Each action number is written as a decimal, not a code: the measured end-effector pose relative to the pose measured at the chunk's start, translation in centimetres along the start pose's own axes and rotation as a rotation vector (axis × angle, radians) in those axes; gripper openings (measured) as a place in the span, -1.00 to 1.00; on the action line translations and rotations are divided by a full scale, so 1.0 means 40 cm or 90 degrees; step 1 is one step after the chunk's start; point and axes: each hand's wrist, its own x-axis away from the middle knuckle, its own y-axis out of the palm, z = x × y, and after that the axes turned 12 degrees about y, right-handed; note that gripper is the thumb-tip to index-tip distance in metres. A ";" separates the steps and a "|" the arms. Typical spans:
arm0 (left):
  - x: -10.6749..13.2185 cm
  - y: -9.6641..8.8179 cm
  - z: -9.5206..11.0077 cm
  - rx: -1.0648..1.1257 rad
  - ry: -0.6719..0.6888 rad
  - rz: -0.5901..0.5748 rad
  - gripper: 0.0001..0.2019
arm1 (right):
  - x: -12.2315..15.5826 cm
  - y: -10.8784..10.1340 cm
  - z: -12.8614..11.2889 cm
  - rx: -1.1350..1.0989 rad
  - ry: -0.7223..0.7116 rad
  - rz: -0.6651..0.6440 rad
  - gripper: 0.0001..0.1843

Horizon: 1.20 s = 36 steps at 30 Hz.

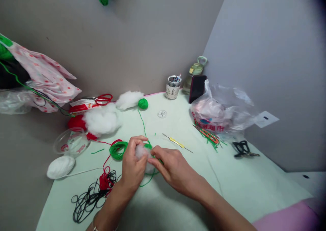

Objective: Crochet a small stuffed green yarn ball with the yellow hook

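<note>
Over the near middle of the table, my left hand (pixel 132 163) is closed around a small green crochet piece (pixel 148 145). White stuffing (pixel 141 152) bulges out of it between my two hands. My right hand (pixel 174 166) pinches at the stuffing from the other side, and a bit of green shows by its fingertips. Most of the crochet piece is hidden by my fingers. From it green yarn trails back to a small green ball (pixel 143 103). Just left of my left hand lies a loose green yarn coil (pixel 118 151).
A yellow-handled crochet hook (pixel 176 142) lies right of centre. Tufts of stuffing (pixel 102 119), red scissors (pixel 104 99), a white yarn ball (pixel 60 167) and tangled black cord (pixel 88 200) are on the left. A plastic bag (pixel 219 112), pen tin (pixel 173 88) and black clip (pixel 243 149) stand farther right.
</note>
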 end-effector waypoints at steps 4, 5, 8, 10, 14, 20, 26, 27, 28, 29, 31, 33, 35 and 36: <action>0.005 0.007 0.007 0.102 -0.105 0.007 -0.88 | -0.007 -0.019 0.008 -0.067 0.050 0.019 -0.81; 0.005 0.006 0.011 0.125 -0.131 0.005 -0.88 | -0.009 -0.026 0.011 -0.091 0.055 0.050 -0.78; 0.002 0.002 0.015 0.162 -0.167 -0.011 -0.87 | -0.011 -0.043 0.015 -0.216 0.027 0.118 -0.72; 0.002 -0.001 0.014 0.173 -0.171 -0.025 -0.87 | -0.011 -0.045 0.015 -0.393 0.008 0.060 -0.66; 0.008 -0.001 0.012 0.213 -0.183 -0.035 -0.88 | -0.011 -0.041 0.014 -0.617 0.089 -0.034 -0.71; 0.022 0.007 0.006 0.267 -0.175 0.063 -0.87 | -0.016 -0.028 0.011 -0.214 0.100 -0.018 -0.85; 0.020 0.017 0.011 0.279 -0.188 0.020 -0.83 | -0.023 0.007 0.017 -0.224 0.103 0.057 -0.90; 0.019 0.017 0.016 0.269 -0.192 0.008 -0.85 | -0.025 0.009 0.018 -0.237 0.126 0.069 -0.91; 0.018 0.015 0.020 0.259 -0.192 -0.002 -0.87 | -0.026 0.008 0.019 -0.250 0.146 0.075 -0.92; 0.017 0.012 0.025 0.251 -0.189 -0.015 -0.88 | -0.027 0.006 0.020 -0.263 0.161 0.077 -0.93; 0.015 0.004 0.030 0.251 -0.190 -0.054 -0.88 | -0.028 -0.001 0.020 -0.291 0.178 0.078 -0.94; 0.016 -0.002 0.030 0.278 -0.207 -0.095 -0.84 | -0.028 -0.009 0.016 -0.314 0.187 0.082 -0.89; 0.017 -0.004 0.028 0.323 -0.242 -0.110 -0.80 | -0.028 -0.014 0.011 -0.314 0.193 0.088 -0.85; 0.018 -0.003 0.027 0.347 -0.259 -0.103 -0.77 | -0.027 -0.015 0.008 -0.309 0.196 0.093 -0.84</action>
